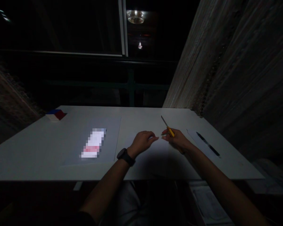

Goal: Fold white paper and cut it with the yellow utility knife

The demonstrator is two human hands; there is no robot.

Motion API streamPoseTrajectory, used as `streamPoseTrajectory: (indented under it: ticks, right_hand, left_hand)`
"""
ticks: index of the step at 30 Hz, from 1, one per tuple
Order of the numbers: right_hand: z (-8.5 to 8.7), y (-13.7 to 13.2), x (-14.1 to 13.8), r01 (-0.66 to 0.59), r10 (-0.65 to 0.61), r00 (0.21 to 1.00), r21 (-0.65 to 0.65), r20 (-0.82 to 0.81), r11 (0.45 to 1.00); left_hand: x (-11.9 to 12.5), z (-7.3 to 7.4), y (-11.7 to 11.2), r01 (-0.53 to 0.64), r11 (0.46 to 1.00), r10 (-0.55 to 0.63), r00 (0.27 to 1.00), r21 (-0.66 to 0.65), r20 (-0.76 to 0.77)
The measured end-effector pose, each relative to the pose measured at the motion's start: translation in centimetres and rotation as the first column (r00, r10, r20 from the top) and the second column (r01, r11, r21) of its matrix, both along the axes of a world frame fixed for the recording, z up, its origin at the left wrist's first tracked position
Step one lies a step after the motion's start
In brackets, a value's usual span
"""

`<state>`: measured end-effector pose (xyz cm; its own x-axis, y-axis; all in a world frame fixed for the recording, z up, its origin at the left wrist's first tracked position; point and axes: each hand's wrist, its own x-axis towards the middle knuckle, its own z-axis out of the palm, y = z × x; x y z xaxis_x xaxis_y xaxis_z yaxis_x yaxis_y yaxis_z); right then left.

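Observation:
My right hand [176, 138] is closed around a yellow-handled tool [170, 131]. Its thin grey shaft or blade points away from me and slightly left; which of the two it is, I cannot tell. My left hand [143, 142], with a black watch [125, 156] on the wrist, has its fingers curled and the thumb stretched towards my right hand. Only a small gap separates the two hands, low over the white table [136, 117]. Whatever may be between the left fingers is hidden.
A lit phone [93, 142], its screen blurred out, lies on a white sheet [112, 141] at the left. Further back stands a blue, red and white cube [55, 115]. A black pen [207, 143] rests at the right. Curtains [186, 59] hang beside the dark window.

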<state>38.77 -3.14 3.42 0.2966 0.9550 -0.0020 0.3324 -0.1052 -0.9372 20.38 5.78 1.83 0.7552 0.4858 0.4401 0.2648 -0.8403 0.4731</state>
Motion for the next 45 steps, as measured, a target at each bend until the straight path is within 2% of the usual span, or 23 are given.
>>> streamPoseTrajectory:
  ticks: [4, 7, 11, 16, 21, 29, 33, 41, 45]
  right_hand:
    - [-0.2, -0.5, 0.9, 0.026, -0.026, 0.999, 0.012, 0.044, 1.000]
    - [0.4, -1.6, 1.5, 0.068, -0.085, 0.968, 0.079, 0.236, 0.995]
    - [1.4, -5.2, 1.7, 0.026, -0.056, 0.850, 0.065, 0.524, 0.998]
    - [1.5, -10.1, 0.9, 0.054, -0.083, 0.599, 0.064, 0.796, 0.997]
    - [0.5, -12.4, 0.0, 0.053, -0.057, 0.469, 0.036, 0.881, 0.998]
    - [-0.1, -12.6, -0.5, 0.059, -0.020, 0.355, -0.001, 0.935, 0.998]
    - [-0.2, -12.5, -0.4, 0.049, -0.008, 0.354, -0.010, 0.935, 0.999]
    - [-0.4, -12.3, 0.2, 0.061, -0.072, 0.525, 0.046, 0.848, 0.997]
    - [-0.5, -11.3, 0.1, 0.070, -0.075, 0.582, 0.042, 0.810, 0.997]
  left_hand:
    - [0.1, -0.1, 0.1, 0.049, 0.999, -0.049, 0.999, -0.023, 0.022]
    - [0.1, -0.2, 0.3, 0.028, 0.998, -0.025, 0.999, -0.050, 0.049]
    - [-0.1, -0.2, 0.5, 0.007, 0.995, 0.002, 0.997, -0.099, 0.083]
    - [-0.2, 0.0, 0.6, -0.008, 0.994, 0.019, 0.994, -0.107, 0.106]
    - [-0.2, 0.0, 0.7, -0.031, 0.993, 0.043, 0.993, -0.110, 0.108]
    - [-0.2, -0.1, 0.6, -0.016, 0.990, 0.038, 0.988, -0.142, 0.150]
    - [-0.2, -0.2, 0.6, -0.006, 0.985, 0.035, 0.985, -0.170, 0.169]
    - [-0.1, -0.1, 0.6, -0.003, 0.980, 0.039, 0.984, -0.201, 0.176]
    - [-0.2, 0.1, 0.5, -0.025, 0.972, 0.070, 0.980, -0.233, 0.186]
